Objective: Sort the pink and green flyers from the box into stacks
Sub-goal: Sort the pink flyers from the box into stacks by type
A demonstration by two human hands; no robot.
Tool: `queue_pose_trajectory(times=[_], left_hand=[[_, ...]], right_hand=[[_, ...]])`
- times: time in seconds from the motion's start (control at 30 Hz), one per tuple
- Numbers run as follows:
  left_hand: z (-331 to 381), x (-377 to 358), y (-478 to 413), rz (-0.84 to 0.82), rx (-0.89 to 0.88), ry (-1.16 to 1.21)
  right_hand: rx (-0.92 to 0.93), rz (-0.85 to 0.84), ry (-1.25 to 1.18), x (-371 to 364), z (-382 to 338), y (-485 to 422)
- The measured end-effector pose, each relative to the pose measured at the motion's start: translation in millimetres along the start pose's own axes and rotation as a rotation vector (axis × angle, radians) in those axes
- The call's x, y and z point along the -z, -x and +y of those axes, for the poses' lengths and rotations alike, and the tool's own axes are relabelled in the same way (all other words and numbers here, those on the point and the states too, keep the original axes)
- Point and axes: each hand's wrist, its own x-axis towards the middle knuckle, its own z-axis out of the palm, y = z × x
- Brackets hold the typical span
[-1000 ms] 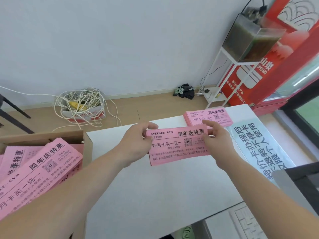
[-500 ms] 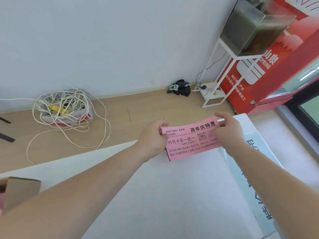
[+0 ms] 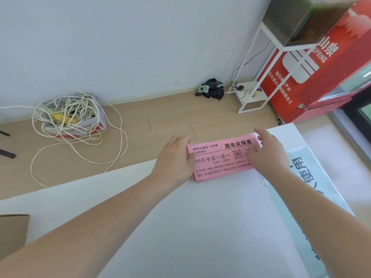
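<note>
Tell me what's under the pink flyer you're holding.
Edges of more pink sheets peek out beneath the pink flyer, on the white table. The flyer, the left hand and the right hand hide how many.

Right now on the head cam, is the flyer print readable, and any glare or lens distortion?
Head view: print on the pink flyer is sharp and evenly lit between the left hand and right hand. Shadows there are faint. The white table is bright, close to washed out at its far corner. The wide-angle lens curves the baseboard and tilts the white stand.
</note>
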Motion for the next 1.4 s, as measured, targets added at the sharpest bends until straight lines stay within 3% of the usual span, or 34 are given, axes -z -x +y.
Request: queue_pose_trajectory(times=[0.23,0.4,0.5,0.67,0.93,1.17,1.23,1.4], left_hand=[[2,-25,35,-0.183,0.053,-0.163],[10,-37,26,-0.165,0.014,-0.288],[8,-38,26,-0.132,0.033,-0.193],[5,-39,32,-0.074,0.027,-0.056],[4,-43,34,-0.052,-0.012,-0.132],[11,-26,25,-0.111,0.018,-0.242],[12,-21,15,-0.114,-0.03,-0.347],[9,-28,-10,-0.321,-0.202,-0.564]], right_hand=[[-0.023,-0.476,0.252,15,2,-1],[0.052,-0.374,0.297,3,6,2],[0.088,-0.315,0.245,-1,10,3],[0.092,-0.328,0.164,4,12,3],[0.113,-0.324,0.164,1,13,3],[0.077,-0.356,0.172,4,15,0],[0.065,-0.391,0.203,5,12,-1],[0.121,-0.379,0.248,1,7,-3]])
